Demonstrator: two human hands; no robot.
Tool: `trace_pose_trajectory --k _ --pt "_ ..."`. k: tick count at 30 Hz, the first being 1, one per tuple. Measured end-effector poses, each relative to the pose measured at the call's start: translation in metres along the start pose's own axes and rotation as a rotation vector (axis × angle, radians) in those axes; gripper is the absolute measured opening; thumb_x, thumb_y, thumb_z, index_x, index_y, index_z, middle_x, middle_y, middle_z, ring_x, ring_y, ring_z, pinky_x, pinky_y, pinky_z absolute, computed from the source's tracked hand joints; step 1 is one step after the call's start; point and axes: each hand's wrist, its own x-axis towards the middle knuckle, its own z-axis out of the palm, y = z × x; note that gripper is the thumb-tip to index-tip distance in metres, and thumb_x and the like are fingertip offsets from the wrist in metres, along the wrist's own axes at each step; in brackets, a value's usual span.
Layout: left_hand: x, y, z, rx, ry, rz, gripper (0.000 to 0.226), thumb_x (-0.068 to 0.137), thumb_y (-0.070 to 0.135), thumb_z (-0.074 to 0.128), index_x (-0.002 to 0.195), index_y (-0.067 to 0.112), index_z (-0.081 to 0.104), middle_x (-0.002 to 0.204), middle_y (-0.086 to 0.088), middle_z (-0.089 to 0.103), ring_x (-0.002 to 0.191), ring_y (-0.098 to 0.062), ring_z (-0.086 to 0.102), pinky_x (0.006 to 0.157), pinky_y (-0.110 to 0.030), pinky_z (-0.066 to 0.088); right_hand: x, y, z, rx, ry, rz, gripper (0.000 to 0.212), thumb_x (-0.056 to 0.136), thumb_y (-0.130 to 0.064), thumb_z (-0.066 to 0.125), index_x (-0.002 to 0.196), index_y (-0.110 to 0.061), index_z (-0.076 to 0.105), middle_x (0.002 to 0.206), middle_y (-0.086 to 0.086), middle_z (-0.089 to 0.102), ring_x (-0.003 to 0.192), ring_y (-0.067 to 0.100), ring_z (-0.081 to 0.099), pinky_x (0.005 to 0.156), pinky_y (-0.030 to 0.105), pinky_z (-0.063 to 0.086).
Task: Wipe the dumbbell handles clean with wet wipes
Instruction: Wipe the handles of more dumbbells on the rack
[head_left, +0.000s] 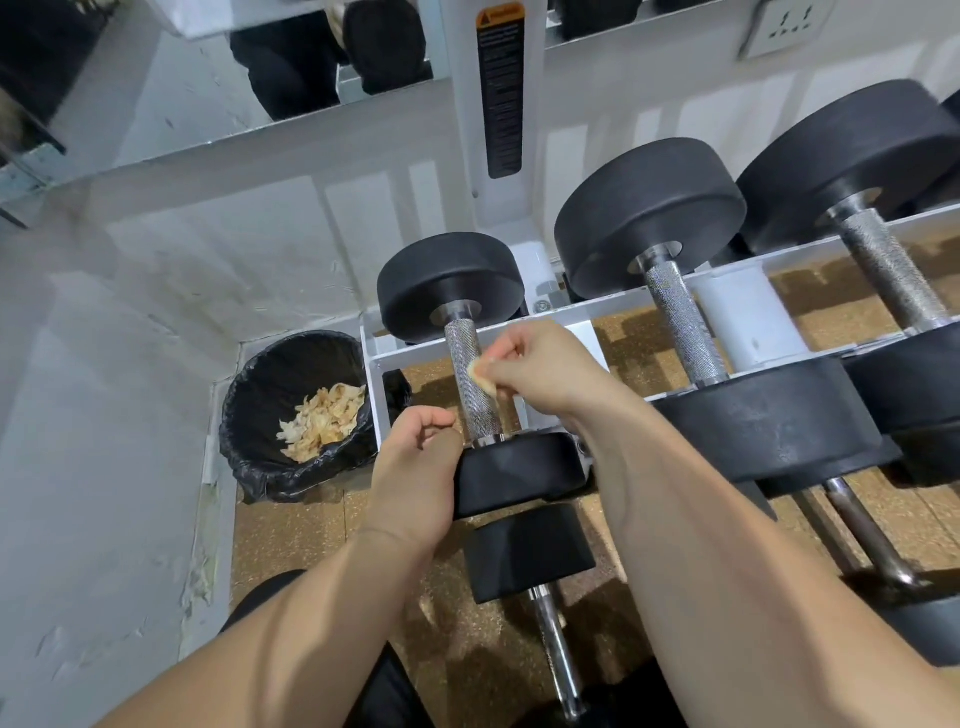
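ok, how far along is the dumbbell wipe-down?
Done: used wipes lie in the bin, so some wiping apparently happened; which handles, can't tell. In hand: the right grip pinches a wipe against the leftmost dumbbell's handle. Left: probably the middle handle and the right handle, nobody touching them, plus the lower dumbbell.

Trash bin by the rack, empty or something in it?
Not empty: the trash bin holds a heap of crumpled tan scraps, well below its rim.
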Motion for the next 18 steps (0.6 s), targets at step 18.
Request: trace_pose_trajectory --k 18 --pt "0.003 -0.001 0.006 0.047 0.049 0.087 0.017 0.089 0.017 0.060 0.106 0.021 0.063 0.101 0.001 0.064 0.095 -0.018 0.059 0.081 -0.032 0.044 0.021 -0.024 0.009 -0.252 0.187 -0.167 0.014 0.076 -0.017 0.078 0.069 -0.021 0.067 0.068 -0.009 0.064 0.062 0.003 0.057 0.059 0.020 0.045"
